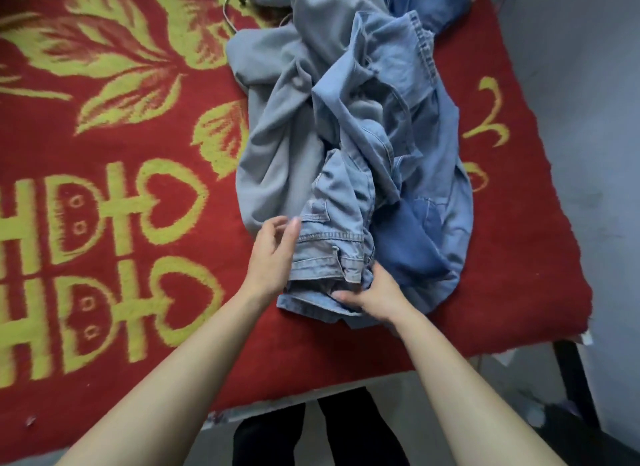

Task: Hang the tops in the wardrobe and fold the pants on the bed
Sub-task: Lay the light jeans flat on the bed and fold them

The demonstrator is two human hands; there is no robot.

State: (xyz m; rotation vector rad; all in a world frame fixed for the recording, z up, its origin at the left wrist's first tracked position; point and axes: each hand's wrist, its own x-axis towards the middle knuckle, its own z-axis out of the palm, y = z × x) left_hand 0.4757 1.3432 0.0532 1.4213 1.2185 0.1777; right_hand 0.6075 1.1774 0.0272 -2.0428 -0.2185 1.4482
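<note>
Both our hands are at the near end of a heap of clothes on the bed (519, 275), whose red cover carries yellow-green flowers. Our right hand (375, 294) grips the pale denim jeans (332, 230) at the waistband, fingers tucked into the bunched cloth. Our left hand (273, 254) sits just beside the waistband's left edge, fingers loosely spread and holding nothing, their tips blurred. Darker blue denim (412, 247) lies right of the jeans, and a grey-blue garment (277, 160) lies left and farther back.
</note>
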